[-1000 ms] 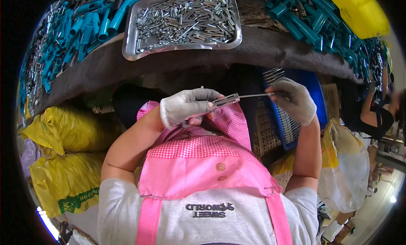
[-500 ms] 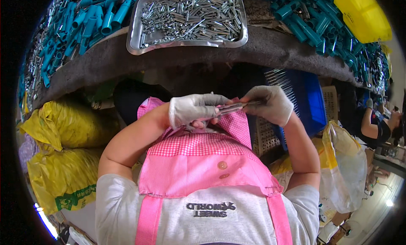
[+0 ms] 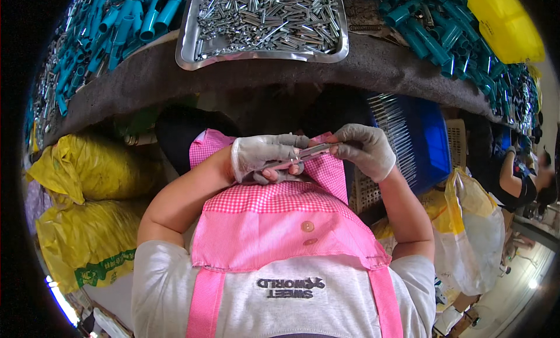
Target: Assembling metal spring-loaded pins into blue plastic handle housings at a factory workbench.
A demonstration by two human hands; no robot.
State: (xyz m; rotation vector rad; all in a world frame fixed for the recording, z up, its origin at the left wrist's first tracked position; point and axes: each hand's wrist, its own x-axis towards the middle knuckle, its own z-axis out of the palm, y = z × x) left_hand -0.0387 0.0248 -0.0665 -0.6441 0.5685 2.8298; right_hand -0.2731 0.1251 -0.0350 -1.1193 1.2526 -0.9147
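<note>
Above my lap, my left hand, in a grey-white glove with some bare fingertips, is closed round a slim metal part. The part is long, narrow and grey; its exact kind is not clear. My right hand, gloved too, pinches the part's right end between thumb and fingers. A pink checked apron lies beneath both hands. Beyond them on the bench stands a silver metal tray full of short metal pins and smaller metal pieces.
Teal tubular parts are heaped at the bench's left and right. A yellow container stands far right. Below the dark bench edge are a blue crate with thin metal rods and yellow sacks. Another person sits at right.
My right hand has shifted slightly left along the metal part, closer to my left hand. More of the rods in the blue crate now shows. The left hand keeps its grip.
</note>
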